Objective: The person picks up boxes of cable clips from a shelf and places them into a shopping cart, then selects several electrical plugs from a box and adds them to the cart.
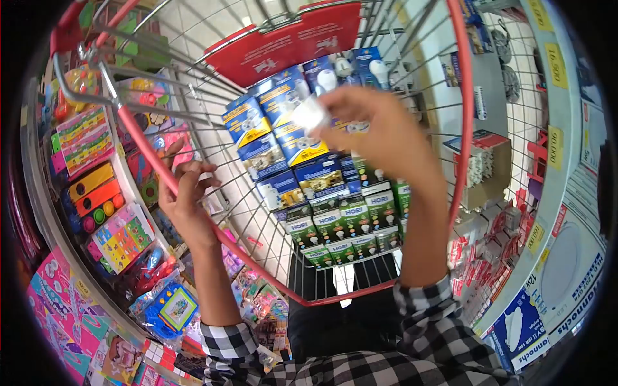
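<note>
My right hand (376, 125) is closed around a small white item (311, 116), blurred by motion, above the boxes in a wire shopping cart (462, 128). Beneath it are blue and yellow light bulb boxes (283, 96), stacked toward the cart's far end. Nearer my body stand rows of green and white HORI bulb boxes (341, 222). My left hand (188, 190) lies across the cart's red left rim, its fingers loosely bent and apart with nothing in them.
A red sign panel (286, 40) spans the cart's far end. Shelves of colorful packaged toys (84, 141) line the left side. On the right are a shelf edge with yellow price tags (555, 148), an open cardboard box (483, 183) and a Hannochs lamp box (566, 257).
</note>
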Demonstrator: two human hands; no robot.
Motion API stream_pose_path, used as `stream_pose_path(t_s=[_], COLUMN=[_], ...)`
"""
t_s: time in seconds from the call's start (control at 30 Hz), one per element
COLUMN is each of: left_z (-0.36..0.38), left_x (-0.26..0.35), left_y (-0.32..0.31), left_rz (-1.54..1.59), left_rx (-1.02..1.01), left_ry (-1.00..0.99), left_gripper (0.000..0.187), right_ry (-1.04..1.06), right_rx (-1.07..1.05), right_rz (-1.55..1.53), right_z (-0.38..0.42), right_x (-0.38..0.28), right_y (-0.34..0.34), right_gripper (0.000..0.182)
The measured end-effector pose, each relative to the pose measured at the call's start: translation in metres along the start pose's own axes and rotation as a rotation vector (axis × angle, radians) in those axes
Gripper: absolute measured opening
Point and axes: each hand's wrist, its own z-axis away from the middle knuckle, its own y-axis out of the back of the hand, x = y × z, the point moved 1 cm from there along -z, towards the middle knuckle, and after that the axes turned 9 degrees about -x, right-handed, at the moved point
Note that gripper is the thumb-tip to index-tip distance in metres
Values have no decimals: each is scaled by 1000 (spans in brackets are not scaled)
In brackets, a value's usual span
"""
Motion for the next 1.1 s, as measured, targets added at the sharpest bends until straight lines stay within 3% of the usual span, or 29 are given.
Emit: stream_pose_path(t_s=[0.07, 0.13, 0.2, 0.33, 0.37, 0.53, 0.73, 0.93, 1.0, 1.1], left_z=[0, 0, 2, 2, 0, -6, -7, -13, -12, -13], left_x=[-2, -5, -3, 1, -4, -12, -15, -23, -19, -22], left_y=[2, 6, 5, 2, 7, 20, 27, 44, 42, 45], left_rz=[-13, -34, -58, -129, -113, -131, -121, -52, -115, -118], left_rx=[-12, -31, -27, 4, -6, -45, -72, -135, -129, -116], left_ry=[2, 11, 2, 29, 25, 24, 25, 0, 27, 20], left_gripper=[44, 43, 44, 46, 47, 49, 52, 58, 58, 57], right_ry=[112, 139, 161, -25, 83, -7, 86, 70, 7, -32], right_rx=[-96, -213, -265, -132, -115, 217, 230, 217, 262, 455], right_rz=[-332, -667, -801, -1130, -1050, -848, -884, -1157, -1093, -670], right_z=[31, 57, 84, 147, 160, 195, 219, 240, 247, 261], right_x=[-2, 11, 11, -2, 15, 41, 77, 101, 101, 112], right_y=[-21, -38, -35, 6, 14, 65, 81, 75, 78, 93], right_gripper=[33, 44, 60, 84, 82, 76, 63, 50, 47, 47])
